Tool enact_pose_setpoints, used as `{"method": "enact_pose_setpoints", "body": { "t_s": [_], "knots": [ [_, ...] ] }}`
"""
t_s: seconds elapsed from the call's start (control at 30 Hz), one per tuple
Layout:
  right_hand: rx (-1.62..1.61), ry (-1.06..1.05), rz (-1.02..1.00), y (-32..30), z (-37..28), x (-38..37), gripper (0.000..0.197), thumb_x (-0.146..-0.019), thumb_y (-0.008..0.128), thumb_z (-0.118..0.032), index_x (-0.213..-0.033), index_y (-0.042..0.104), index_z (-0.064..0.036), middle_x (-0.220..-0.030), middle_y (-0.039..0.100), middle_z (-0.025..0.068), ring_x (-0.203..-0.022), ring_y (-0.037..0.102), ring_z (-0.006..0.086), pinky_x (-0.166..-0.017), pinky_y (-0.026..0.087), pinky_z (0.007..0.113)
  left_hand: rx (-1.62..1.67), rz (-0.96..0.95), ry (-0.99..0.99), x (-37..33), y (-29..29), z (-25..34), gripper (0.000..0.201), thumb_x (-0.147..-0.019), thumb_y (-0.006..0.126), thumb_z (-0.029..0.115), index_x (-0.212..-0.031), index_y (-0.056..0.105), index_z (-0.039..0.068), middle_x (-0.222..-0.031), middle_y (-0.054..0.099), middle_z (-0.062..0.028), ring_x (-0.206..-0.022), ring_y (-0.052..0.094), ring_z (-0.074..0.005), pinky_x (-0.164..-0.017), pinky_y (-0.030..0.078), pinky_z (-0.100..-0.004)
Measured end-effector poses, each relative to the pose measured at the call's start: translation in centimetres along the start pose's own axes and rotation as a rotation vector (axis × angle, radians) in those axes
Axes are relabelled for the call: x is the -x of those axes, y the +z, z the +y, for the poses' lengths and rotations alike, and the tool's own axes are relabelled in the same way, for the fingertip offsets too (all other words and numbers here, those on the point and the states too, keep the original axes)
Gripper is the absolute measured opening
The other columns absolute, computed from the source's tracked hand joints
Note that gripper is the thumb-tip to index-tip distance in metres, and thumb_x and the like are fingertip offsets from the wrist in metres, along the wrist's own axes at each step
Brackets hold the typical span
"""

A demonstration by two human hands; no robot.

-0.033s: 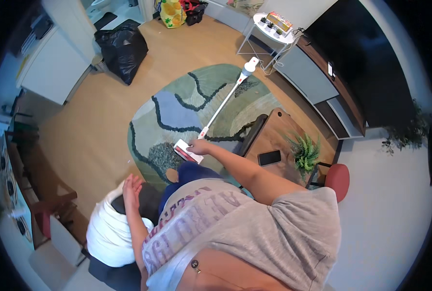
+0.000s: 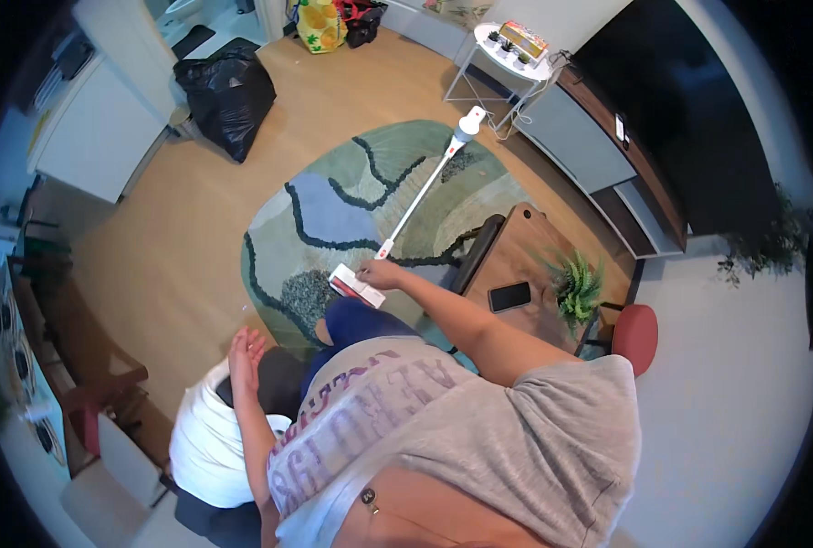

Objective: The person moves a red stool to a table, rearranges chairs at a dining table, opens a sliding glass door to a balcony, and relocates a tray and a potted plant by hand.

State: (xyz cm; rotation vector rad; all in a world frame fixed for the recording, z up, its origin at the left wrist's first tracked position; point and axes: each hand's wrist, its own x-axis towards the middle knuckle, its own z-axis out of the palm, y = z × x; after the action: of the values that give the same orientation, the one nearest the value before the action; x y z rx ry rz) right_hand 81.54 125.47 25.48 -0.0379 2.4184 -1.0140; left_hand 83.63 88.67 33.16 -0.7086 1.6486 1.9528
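Observation:
A white stick vacuum cleaner [image 2: 420,198] lies across the patterned green rug [image 2: 351,215], its motor end far off and its floor head near me. The white floor head [image 2: 355,285] has a red strip along one side. My right hand [image 2: 382,272] reaches down to it, fingers closed at the joint between head and tube; the fingertips are partly hidden. To the left, my left hand [image 2: 246,354] is held palm up with loosely bent fingers and nothing in it. Beneath that arm is a bundle of white cloth [image 2: 207,447] on a dark seat.
On the right stands a wooden table [image 2: 502,260] bearing a black phone [image 2: 509,297] and a green fern [image 2: 578,290]. A red stool [image 2: 635,340] is beyond it. Farther off are a black garbage bag [image 2: 228,102], a white side table [image 2: 484,41] and a TV cabinet [image 2: 575,137].
My right hand has shifted slightly to the right at the floor head. The whole view has moved a little; my left hand remains open.

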Motion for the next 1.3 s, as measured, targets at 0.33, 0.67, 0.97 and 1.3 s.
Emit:
{"method": "enact_pose_setpoints", "body": {
  "t_s": [0.33,0.67,0.97,1.3],
  "knots": [
    [-0.117,0.359,0.03,-3.9,-1.7,-12.1,0.045,-0.077,0.049,-0.037,-0.097,0.058,0.002,-0.099,0.058,0.0211,-0.093,0.055,0.0334,-0.081,0.042,0.039,-0.135,-0.177,0.02,-16.3,-1.4,16.5,0.044,-0.089,0.042,0.034,-0.124,0.038,0.008,-0.109,0.05,-0.0094,-0.092,0.051,-0.0174,-0.078,0.04,-0.0291],
    [-0.174,0.199,0.224,-16.9,-11.3,-30.6,0.046,-0.08,0.05,-0.038,-0.108,0.053,-0.0007,-0.104,0.056,0.0194,-0.097,0.053,0.0331,-0.082,0.042,0.037,-0.065,-0.213,0.02,-33.0,-2.4,29.8,0.048,-0.087,0.047,0.035,-0.124,0.036,0.006,-0.111,0.048,-0.0108,-0.101,0.048,-0.0228,-0.086,0.036,-0.0336],
    [-0.403,0.189,0.302,-30.2,-13.6,-40.6,0.042,-0.079,0.051,-0.032,-0.106,0.054,-0.0007,-0.103,0.058,0.0181,-0.096,0.055,0.0292,-0.081,0.043,0.035,-0.135,-0.424,-0.109,-47.7,7.9,38.1,0.049,-0.086,0.048,0.035,-0.124,0.036,0.006,-0.12,0.042,-0.0144,-0.107,0.045,-0.0233,-0.091,0.033,-0.0343],
    [-0.439,0.515,0.731,-37.0,-0.2,-42.0,0.045,-0.08,0.052,-0.035,-0.107,0.052,0.002,-0.099,0.058,0.0177,-0.089,0.056,0.0275,-0.077,0.044,0.035,-0.393,-0.714,-0.15,-65.2,32.7,49.1,0.044,-0.087,0.046,0.031,-0.121,0.039,0.004,-0.116,0.048,-0.0145,-0.1,0.051,-0.022,-0.086,0.038,-0.0317]
  ]
}}
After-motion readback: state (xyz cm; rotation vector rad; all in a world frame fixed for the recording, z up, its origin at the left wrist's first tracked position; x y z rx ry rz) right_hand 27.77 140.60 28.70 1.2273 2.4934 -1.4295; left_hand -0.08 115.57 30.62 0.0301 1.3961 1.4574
